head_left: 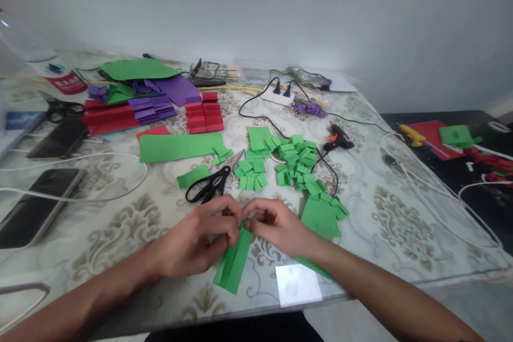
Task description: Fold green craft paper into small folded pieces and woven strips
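Note:
Near the front edge of the table, my left hand (204, 238) and my right hand (278, 227) meet at the top end of a green paper strip (234, 264). The fingers of both are pinched on it, and the strip's far end is bent over between them. A lengthwise crease shows in the strip, which hangs down towards me. Just beyond my left hand lie black-handled scissors (214, 181). Many small cut green paper pieces (298, 157) are spread past my right hand. A larger green sheet (320, 219) lies partly under my right forearm.
A long green strip (180, 147), folded red paper (204, 112) and folded purple paper (152, 109) lie further back. A black glue gun (339, 138) and a white power strip (276, 96) trail cables. Phones (40, 206), more scissors (60, 109) and a bottle (60, 72) stand left.

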Action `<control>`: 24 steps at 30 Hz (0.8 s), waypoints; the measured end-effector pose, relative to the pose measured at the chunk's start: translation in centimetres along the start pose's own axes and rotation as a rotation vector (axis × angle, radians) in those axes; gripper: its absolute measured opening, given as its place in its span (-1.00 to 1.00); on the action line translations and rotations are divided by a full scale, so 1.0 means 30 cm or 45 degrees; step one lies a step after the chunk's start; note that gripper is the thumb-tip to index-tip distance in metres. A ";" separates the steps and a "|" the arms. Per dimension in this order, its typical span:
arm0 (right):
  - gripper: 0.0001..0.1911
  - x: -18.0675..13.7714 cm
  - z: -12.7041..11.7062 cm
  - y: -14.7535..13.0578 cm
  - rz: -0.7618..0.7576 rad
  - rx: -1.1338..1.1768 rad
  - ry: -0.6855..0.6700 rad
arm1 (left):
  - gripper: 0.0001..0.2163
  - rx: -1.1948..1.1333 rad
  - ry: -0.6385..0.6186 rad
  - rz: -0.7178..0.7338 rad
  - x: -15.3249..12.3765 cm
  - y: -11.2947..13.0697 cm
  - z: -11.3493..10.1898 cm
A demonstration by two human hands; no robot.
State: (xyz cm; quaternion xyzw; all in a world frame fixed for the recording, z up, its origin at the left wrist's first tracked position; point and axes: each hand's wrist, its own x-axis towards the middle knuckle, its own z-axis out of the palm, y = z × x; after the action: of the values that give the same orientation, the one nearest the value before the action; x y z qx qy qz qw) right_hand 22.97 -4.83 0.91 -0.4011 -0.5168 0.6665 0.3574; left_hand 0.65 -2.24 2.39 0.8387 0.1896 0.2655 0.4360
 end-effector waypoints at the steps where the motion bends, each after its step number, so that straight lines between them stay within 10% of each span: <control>1: -0.93 0.000 -0.001 0.000 0.000 -0.011 -0.002 | -0.73 -0.002 0.009 0.006 -0.001 -0.001 0.000; 24: -0.65 -0.003 0.004 0.038 0.169 0.160 -0.095 | -0.79 -0.074 0.039 -0.050 0.009 0.023 -0.018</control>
State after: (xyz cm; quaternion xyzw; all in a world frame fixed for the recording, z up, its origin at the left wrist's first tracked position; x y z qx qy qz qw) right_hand 22.83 -5.19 -0.18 -0.3861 -0.4592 0.7343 0.3175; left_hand 0.60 -2.12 3.31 0.8177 0.2047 0.2751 0.4624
